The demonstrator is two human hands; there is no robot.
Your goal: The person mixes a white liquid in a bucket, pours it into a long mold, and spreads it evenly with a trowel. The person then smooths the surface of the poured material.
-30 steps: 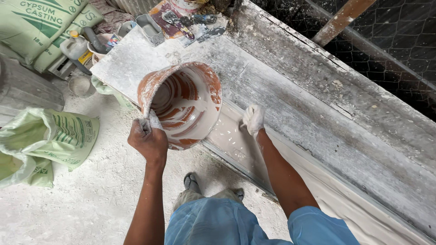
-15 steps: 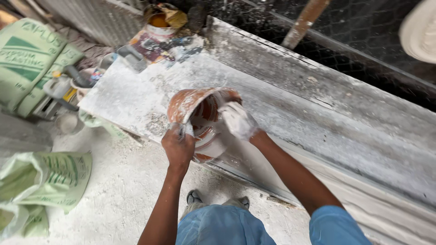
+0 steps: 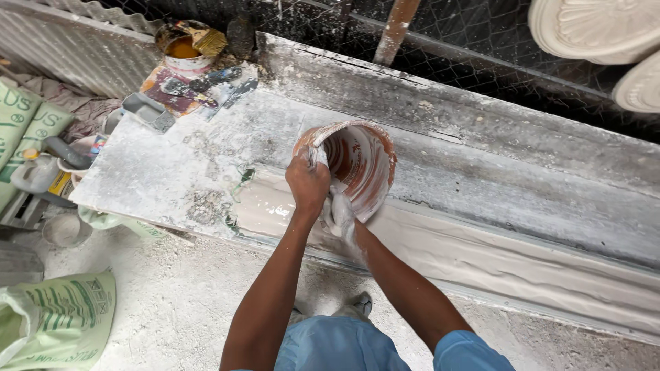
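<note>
The left hand (image 3: 307, 184) is curling tight around the near rim of a plaster-smeared orange plastic bucket (image 3: 357, 165), its forearm reaching straight up from the body. The right hand (image 3: 338, 213), coated in white plaster, is pressing against the bucket's lower side; whether its fingers are closing or lying flat, I cannot tell. The bucket is lying tipped on its side on the dusty grey worktop (image 3: 172, 178), its mouth facing the camera, the ribbed inside streaked white and showing no pool of mix. It is sitting just above a long trough of wet pale plaster (image 3: 522, 264). At the worktop's far corner, an open tin (image 3: 182, 51) is holding yellow-orange liquid
</note>
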